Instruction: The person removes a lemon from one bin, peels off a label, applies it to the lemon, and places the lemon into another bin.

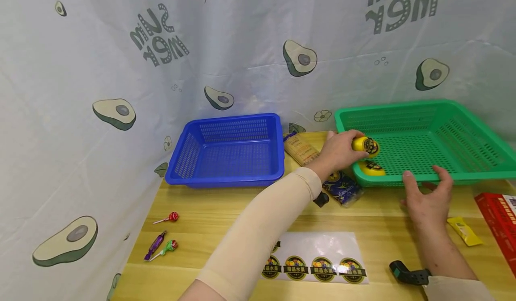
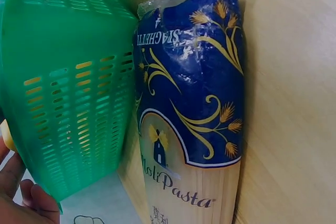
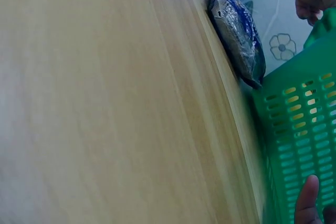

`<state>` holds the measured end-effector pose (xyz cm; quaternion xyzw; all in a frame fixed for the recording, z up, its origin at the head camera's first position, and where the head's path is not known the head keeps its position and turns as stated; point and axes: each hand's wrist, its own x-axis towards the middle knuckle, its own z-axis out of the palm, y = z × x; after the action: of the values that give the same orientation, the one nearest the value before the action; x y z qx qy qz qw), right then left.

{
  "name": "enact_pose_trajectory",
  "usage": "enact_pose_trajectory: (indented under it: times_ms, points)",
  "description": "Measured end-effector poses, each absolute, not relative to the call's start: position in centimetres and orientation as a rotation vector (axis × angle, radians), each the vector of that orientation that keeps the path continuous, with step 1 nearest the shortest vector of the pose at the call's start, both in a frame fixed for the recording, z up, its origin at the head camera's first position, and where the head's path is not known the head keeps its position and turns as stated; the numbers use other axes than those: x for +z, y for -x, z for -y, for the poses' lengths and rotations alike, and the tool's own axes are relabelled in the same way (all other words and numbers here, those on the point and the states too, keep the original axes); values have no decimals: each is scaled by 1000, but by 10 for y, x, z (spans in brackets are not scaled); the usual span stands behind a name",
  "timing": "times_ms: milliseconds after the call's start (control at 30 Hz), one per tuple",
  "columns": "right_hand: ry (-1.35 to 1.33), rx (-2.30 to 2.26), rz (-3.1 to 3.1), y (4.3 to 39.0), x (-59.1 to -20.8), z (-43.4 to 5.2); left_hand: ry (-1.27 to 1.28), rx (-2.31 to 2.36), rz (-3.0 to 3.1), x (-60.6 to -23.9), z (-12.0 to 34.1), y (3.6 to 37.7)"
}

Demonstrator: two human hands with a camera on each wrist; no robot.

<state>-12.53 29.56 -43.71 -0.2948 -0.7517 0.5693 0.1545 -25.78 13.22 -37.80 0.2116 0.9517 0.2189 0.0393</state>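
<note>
The left hand [image 1: 336,151] grips a yellow lemon [image 1: 364,145] over the near left corner of the green basket [image 1: 463,135]; a second lemon [image 1: 372,168] lies inside just below it. The right hand [image 1: 429,198], fingers spread and holding nothing, touches the basket's front rim. A spaghetti pack [image 2: 194,108] lies on the table [image 1: 209,229] against the basket.

The head camera looks forward and down from above at the whole wooden table [image 1: 225,211], from a little way back. The left wrist camera sits very close to the table, right beside the green basket [image 2: 68,77] and the blue spaghetti pack [image 2: 191,93]. The right wrist camera is low too, looking along the tabletop [image 3: 105,103] toward the same basket [image 3: 299,129] and spaghetti pack [image 3: 239,32]. All three views share that basket corner and the pack.
</note>
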Motion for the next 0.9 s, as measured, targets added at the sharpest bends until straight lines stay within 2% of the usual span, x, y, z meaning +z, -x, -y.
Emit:
enact_pose_trajectory:
  times_ms: [267,567,733,900]
  points:
    - [833,1648,2166,126,-438,-294,-738,663,-2920,-370,-120,250]
    - [883,1648,2199,123,-436,-301,-836,826,-2887,-366,-78,204]
    - [928,1452,2350,121,-434,-309,-798,759,-3096,-377,-50,174]
    - [973,1372,2331,122,-426,-308,-628,692,-3333,-381,-15,156]
